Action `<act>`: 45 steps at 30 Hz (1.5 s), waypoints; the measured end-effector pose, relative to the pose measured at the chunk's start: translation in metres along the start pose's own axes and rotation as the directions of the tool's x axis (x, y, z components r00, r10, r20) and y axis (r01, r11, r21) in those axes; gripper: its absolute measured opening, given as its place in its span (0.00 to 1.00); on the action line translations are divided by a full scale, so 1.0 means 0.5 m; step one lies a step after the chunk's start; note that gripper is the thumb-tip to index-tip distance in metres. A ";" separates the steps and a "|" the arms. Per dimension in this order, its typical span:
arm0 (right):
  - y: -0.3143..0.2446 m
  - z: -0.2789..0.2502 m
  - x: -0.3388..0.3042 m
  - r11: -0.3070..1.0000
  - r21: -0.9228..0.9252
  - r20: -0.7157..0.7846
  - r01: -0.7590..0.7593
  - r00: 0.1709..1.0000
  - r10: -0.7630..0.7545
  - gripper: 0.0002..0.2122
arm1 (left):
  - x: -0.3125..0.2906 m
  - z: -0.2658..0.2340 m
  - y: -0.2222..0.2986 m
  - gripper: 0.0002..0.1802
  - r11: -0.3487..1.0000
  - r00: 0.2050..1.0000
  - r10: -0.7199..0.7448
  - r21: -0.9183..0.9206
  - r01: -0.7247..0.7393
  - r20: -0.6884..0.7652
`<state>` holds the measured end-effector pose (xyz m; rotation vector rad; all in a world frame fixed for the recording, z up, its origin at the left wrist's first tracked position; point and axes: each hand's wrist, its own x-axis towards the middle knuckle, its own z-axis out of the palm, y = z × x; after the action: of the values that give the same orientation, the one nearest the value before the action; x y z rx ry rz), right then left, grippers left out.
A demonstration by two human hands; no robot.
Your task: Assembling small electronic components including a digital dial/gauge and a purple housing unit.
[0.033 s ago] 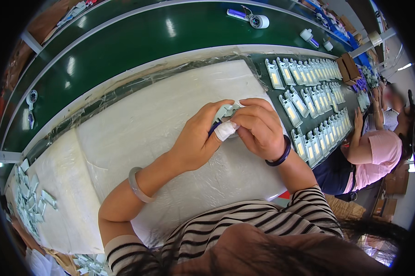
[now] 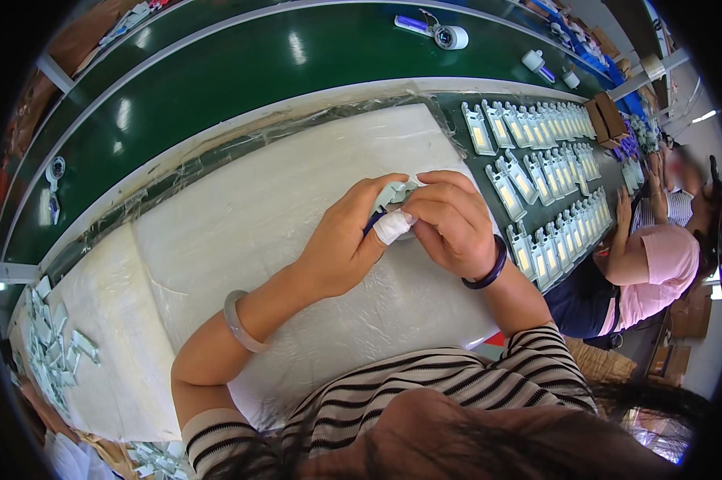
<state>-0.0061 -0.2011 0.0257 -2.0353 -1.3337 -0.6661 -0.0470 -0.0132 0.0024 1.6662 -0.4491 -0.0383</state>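
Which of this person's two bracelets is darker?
The dark purple bracelet just behind the right hand; the pale bracelet behind the left hand is lighter.

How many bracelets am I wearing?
2: a pale bangle around your left forearm and a dark bracelet around your right wrist. Any under your sleeves would be hidden.

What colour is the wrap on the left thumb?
The wrap is white, best seen in the head view.

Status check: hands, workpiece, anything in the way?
Left hand holding small pale part. Right hand at it, exact grip hidden. White-wrapped left thumb partly blocks the view.
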 end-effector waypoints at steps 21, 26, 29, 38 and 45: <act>-0.014 0.016 -0.009 0.998 0.033 -0.013 -0.059 0.998 0.060 0.15 | -0.007 0.011 -0.018 0.17 0.998 0.996 0.024 0.061 -0.020 -0.080; -0.009 0.018 -0.009 0.997 0.035 -0.011 -0.069 0.998 0.069 0.14 | -0.001 0.004 -0.009 0.15 0.994 0.996 -0.081 0.070 0.084 -0.043; -0.006 0.015 -0.005 0.998 0.024 -0.004 -0.065 0.998 0.065 0.14 | 0.003 0.006 -0.020 0.16 0.995 0.995 -0.095 0.018 0.096 -0.032; 0.001 0.011 -0.005 0.998 0.050 0.034 -0.034 0.999 0.033 0.14 | 0.000 0.004 -0.022 0.21 0.965 0.982 -0.184 -0.179 0.189 0.048; -0.003 0.012 -0.002 0.998 0.044 0.019 -0.048 0.999 0.048 0.14 | 0.003 0.001 -0.015 0.18 0.968 0.979 -0.201 -0.147 0.205 0.045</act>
<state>-0.0072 -0.1970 0.0210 -2.0357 -1.2945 -0.5931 -0.0437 -0.0134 -0.0042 1.5578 -0.2889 -0.2439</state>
